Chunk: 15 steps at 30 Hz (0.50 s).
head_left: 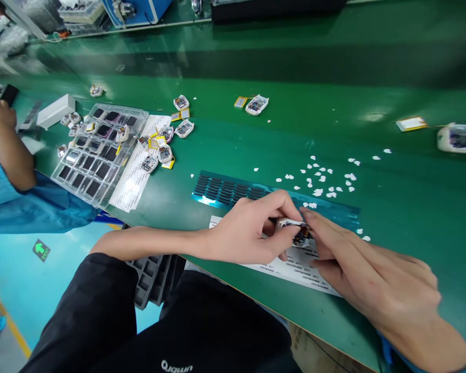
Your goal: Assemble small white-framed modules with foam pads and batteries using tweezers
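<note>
My left hand [248, 228] pinches a small white device housing [302, 238], like an open smartwatch case with its circuit board showing. The fingers of my right hand [373, 274] close on the right side of the same housing, and its fingertips partly hide it. Under both hands lies a white label sheet [295, 269] printed with rows of small dark marks. Just beyond it, a blue film strip [233, 189] carries rows of thin black pieces. Many small white tabs [322, 178] are scattered past the strip.
Similar housings with batteries lie at the back [257, 105], far right [460, 138] and in a cluster [165, 153]. Left of those sit another label sheet [130, 181] and a clear compartment tray [101, 150] of dark screens. A co-worker's arm [15, 150] rests at far left.
</note>
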{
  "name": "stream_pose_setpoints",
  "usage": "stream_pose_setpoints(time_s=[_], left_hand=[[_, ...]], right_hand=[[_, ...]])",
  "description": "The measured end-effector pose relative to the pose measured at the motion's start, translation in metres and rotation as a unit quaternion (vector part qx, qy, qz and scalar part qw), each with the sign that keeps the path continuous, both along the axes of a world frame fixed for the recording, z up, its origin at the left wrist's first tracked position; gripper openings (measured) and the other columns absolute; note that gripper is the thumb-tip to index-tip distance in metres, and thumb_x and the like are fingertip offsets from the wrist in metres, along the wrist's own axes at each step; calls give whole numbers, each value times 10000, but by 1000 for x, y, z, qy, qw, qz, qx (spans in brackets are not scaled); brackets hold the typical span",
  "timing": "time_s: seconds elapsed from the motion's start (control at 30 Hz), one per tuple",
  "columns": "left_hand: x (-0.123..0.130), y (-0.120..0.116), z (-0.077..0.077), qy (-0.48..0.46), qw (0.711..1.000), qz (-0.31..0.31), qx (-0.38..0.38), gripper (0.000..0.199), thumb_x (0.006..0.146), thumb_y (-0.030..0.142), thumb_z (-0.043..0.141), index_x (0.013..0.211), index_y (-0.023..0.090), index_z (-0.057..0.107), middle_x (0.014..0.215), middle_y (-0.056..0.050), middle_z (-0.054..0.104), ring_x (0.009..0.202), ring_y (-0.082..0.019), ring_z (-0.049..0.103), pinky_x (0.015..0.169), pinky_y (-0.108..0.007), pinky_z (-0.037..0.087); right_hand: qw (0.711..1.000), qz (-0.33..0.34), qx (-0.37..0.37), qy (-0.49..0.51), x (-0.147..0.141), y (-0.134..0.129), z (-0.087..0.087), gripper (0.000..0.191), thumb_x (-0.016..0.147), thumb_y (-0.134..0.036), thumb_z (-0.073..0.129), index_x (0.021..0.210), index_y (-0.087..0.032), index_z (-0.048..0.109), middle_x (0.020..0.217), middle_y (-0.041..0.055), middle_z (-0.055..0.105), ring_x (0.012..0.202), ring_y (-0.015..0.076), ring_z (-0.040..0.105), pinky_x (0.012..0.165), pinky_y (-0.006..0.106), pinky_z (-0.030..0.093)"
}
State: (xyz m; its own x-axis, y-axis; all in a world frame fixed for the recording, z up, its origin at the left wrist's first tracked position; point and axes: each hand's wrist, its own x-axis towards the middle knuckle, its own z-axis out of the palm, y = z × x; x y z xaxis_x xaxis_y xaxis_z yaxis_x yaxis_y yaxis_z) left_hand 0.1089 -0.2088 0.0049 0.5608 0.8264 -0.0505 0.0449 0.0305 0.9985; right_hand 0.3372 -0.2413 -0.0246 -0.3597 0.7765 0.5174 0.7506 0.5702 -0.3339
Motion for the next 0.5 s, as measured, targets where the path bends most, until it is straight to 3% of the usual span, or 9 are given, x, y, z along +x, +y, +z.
stream_pose_setpoints(time_s=[0.1, 0.23, 0.37, 0.5], left_hand=[[-1, -1, 4, 40, 998, 1, 38, 87, 943, 233, 539, 987, 210, 467, 742, 54, 588, 576, -67, 660, 518, -158, 499], [-1, -2, 6, 74, 994, 10, 85, 89, 941, 266, 540, 982, 210, 484, 709, 70, 567, 545, -50, 587, 516, -162, 458], [-1, -3, 5, 91, 989, 33, 115, 70, 918, 264, 553, 942, 209, 516, 637, 94, 530, 527, -42, 539, 552, -161, 454], [-1, -2, 5, 103, 983, 50, 142, 82, 913, 281, 560, 877, 207, 561, 633, 73, 555, 533, -49, 511, 537, -168, 426]], right_hand=[[995, 57, 52, -57, -9, 1, 9, 606, 1052, -295, 547, 1620, -309, 335, 1282, 14, 705, 813, 137, 764, 615, 237, 582], [990, 53, 67, -109, -20, -2, 16, 629, 1046, -213, 519, 1633, -175, 297, 1340, 94, 657, 746, 145, 754, 545, 266, 559], [992, 34, 61, -108, -24, -5, 17, 726, 976, -68, 493, 1649, -186, 249, 1341, 96, 660, 598, 130, 699, 459, 277, 505], [997, 45, 48, -45, -21, -5, 17, 735, 976, -124, 504, 1649, -303, 271, 1228, 5, 751, 588, 107, 692, 479, 224, 510]])
